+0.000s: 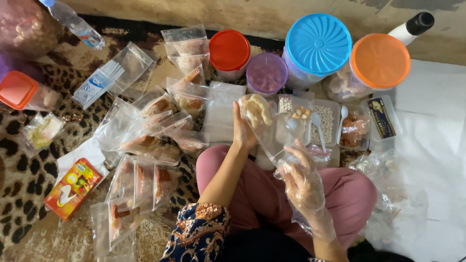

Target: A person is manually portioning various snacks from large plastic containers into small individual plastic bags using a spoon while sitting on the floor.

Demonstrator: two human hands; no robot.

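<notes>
Pinching the upper edge of a clear plastic bag [272, 138], the left hand [242, 130] has its fingers pressed together on the film just beside a pale, lumpy cracker [257, 110] that sits in the top of the bag. The right hand [303, 182], covered by a loose clear plastic glove, grips the lower end of the same bag with its fingers curled round the film, so the bag stretches slanting between the two hands above a lap in pink trousers [340, 194]. How tightly the gloved fingers close is hard to make out, since glove and bag are both transparent and crumpled together. Just beyond the bag stand shallow clear trays [330, 123] holding small white balls and reddish-brown pieces, with a white plastic spoon [342, 116] resting in one. Behind the trays are round tubs: one with a red lid [229, 50], one with a purple lid [266, 73], a large one with a blue lid [318, 44] and one with an orange lid [380, 60]. To the left, many filled clear pouches [145, 182] lie scattered on a leopard-print mat [19, 170], near an orange-red packet [73, 188]. A patterned dark blue sleeve [196, 233] covers the left upper arm, and the right forearm is cut off at the bottom edge.
</notes>
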